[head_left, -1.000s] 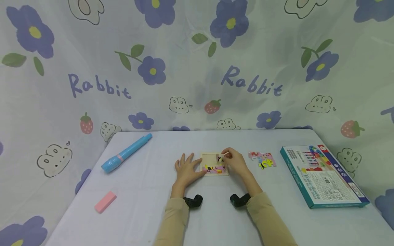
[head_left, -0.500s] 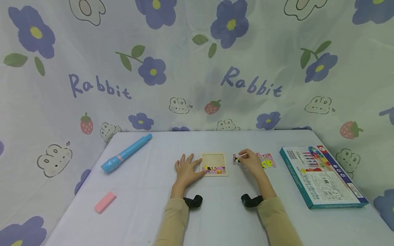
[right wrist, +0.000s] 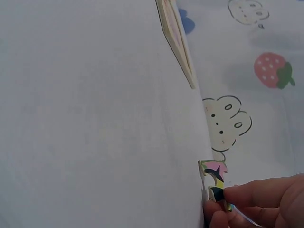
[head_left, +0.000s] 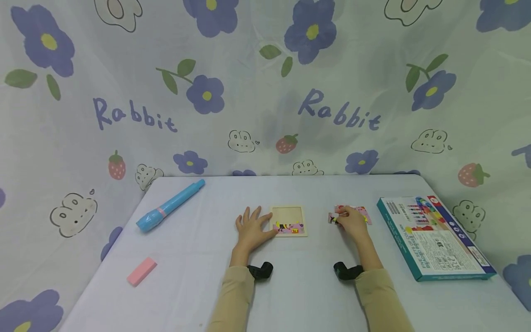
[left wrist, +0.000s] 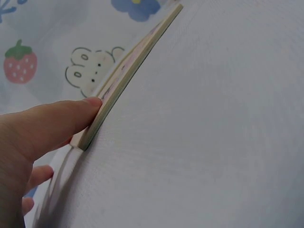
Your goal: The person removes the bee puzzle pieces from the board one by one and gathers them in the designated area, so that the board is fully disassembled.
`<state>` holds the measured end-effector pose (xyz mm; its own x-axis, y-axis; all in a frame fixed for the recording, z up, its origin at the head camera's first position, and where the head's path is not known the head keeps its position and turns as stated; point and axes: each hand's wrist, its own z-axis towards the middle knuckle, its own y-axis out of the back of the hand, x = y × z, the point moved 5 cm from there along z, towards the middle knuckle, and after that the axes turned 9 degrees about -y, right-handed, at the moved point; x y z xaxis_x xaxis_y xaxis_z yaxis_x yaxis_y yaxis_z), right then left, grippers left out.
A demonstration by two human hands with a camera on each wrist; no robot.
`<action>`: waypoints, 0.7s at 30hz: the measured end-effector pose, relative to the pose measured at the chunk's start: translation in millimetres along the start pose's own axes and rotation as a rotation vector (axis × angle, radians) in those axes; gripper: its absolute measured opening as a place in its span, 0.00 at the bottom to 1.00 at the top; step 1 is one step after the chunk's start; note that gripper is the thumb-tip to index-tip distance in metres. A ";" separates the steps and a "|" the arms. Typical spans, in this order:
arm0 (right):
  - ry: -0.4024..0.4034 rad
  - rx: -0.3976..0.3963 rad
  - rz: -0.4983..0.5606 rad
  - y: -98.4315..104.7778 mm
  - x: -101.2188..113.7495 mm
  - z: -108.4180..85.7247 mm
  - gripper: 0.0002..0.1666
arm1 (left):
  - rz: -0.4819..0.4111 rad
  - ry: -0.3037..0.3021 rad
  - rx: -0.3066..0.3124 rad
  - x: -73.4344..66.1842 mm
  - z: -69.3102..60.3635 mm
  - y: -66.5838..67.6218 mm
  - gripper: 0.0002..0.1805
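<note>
A shallow wooden puzzle frame (head_left: 288, 214) lies on the table, with a strip of joined puzzle pieces (head_left: 292, 228) along its near edge. My left hand (head_left: 254, 230) rests at the frame's left side, fingers spread, its thumb on the near left corner; the left wrist view shows that thumb on the rim. My right hand (head_left: 352, 223) pinches a jigsaw piece (right wrist: 215, 178) between thumb and fingers, pink, black and yellow in the right wrist view. Behind and beneath this hand lie loose joined pieces (head_left: 362, 212), partly hidden by it.
At the right lies a flat teal-edged box (head_left: 439, 240). A blue marker-shaped tube (head_left: 171, 206) lies at the back left, and a pink block (head_left: 142, 272) nearer the front left. A floral cloth (head_left: 257, 92) hangs behind the table.
My right hand has moved right, from over the frame to the loose pieces, carrying the jigsaw piece out of the frame. The left hand has stayed in place.
</note>
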<state>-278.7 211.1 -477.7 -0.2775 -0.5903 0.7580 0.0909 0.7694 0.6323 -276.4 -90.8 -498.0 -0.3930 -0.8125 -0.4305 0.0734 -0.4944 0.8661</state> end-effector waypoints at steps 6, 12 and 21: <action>0.010 -0.047 -0.034 8.8 -5.6 0.5 0.16 | -0.001 -0.001 -0.001 -1.0 0.2 1.1 0.31; -0.006 -0.066 -0.079 10.2 -8.9 0.6 0.15 | -0.001 0.008 0.005 -0.7 0.4 0.5 0.31; -0.013 -0.064 -0.089 10.3 -8.2 -2.5 0.15 | 0.002 0.008 0.009 0.4 0.5 -0.8 0.31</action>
<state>-273.1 223.3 -477.0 -0.2998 -0.6516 0.6968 0.1258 0.6970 0.7060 -277.1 -90.5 -498.7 -0.3853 -0.8162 -0.4306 0.0661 -0.4898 0.8693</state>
